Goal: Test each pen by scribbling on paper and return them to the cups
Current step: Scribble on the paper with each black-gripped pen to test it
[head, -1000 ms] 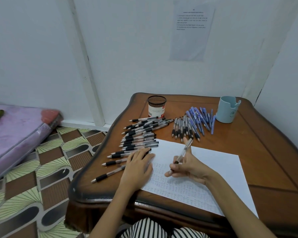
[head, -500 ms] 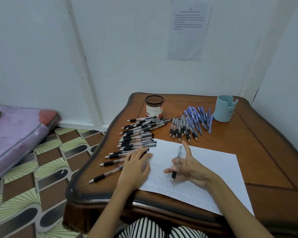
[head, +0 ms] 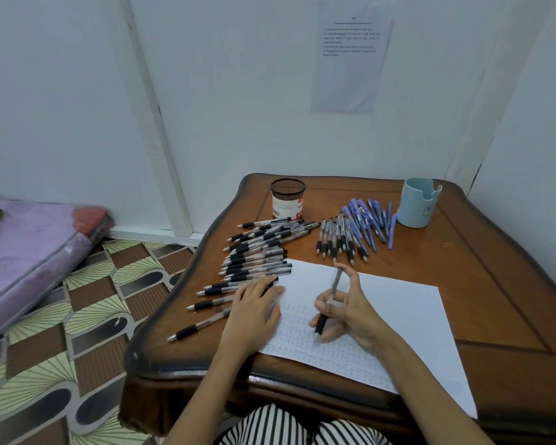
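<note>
You are in the scribbling step. Your right hand (head: 350, 313) pinches one pen (head: 329, 300) at its dark grip between thumb and curled fingers, one finger lifted straight beside the barrel. The tip meets the paper (head: 398, 309) near its left, close to the table's (head: 495, 284) near edge, among rows of small marks. Your left hand (head: 254, 313) lies flat with its fingers straight and together, pressing the sheet's left edge and resting across a few of the black-grip pens (head: 257, 248) lined along the table's left edge.

Both cups look empty from here: the mesh cup (head: 288, 199) at the far edge and the blue cup (head: 419, 202) at the far right corner, with blue pens (head: 369, 220) just beside it. Next, I judge, make a short stroke, check the ink, then carry this pen to the mesh cup and drop it upright.
</note>
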The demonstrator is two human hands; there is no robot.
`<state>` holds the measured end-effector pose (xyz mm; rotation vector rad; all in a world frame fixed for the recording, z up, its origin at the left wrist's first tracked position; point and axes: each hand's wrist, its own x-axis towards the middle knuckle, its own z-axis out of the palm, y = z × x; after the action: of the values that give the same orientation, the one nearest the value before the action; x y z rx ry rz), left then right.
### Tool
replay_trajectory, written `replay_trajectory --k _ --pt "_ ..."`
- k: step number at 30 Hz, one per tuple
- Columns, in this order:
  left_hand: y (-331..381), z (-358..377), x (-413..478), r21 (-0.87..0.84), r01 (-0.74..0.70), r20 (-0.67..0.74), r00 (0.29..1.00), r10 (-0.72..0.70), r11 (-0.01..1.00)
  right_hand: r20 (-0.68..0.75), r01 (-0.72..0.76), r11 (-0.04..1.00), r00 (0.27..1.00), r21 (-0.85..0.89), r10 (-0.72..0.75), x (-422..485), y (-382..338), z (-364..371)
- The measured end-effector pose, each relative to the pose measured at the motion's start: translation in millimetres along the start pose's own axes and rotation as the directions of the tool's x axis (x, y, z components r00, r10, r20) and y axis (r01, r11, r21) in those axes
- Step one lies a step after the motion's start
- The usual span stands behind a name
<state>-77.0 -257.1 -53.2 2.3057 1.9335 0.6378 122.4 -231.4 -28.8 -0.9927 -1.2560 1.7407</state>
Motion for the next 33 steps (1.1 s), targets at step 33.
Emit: replay_trajectory --k 33 --pt "-3.2 3.0 0.8 0.005 -0.019 -0.037 0.999 0.019 1.0 -0.019 0.312 0.837 0.933 -0.449 -0.358 47.5 18.9 2.8"
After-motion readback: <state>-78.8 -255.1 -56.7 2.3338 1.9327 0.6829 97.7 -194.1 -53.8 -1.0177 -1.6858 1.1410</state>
